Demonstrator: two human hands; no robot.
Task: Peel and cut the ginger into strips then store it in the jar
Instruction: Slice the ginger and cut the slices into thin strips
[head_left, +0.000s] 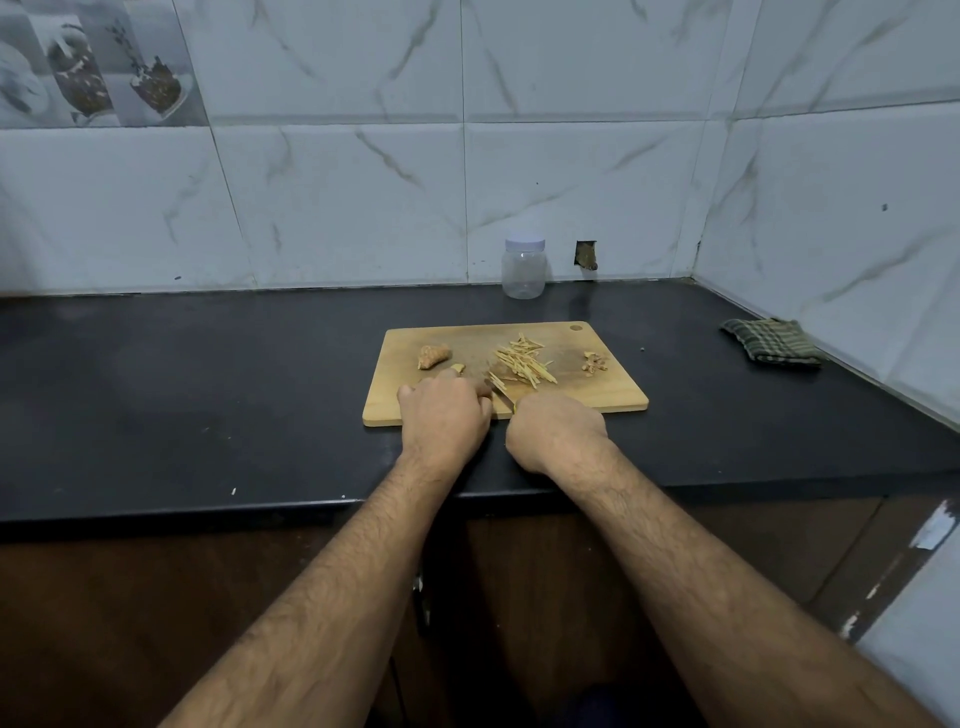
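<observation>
Wooden cutting board (613, 395) lies on the black counter (208, 374), close to its front edge. On the board's near edge the left hand (445, 410) presses curled fingers down on a ginger piece, mostly hidden. The right hand (558, 431) grips a knife (500, 393), its blade angled toward a pile of ginger strips (522, 361) at the board's middle. An unpeeled ginger chunk (432, 356) sits toward the board's left edge, peel scraps (594, 362) toward its right. A lidded clear jar (523, 268) stands at the counter's back edge; a folded cloth (769, 342) lies by the right wall.

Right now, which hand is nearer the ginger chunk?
Left. The left hand sits just below the ginger chunk; the right hand, gripping the knife, is farther off to its right.
</observation>
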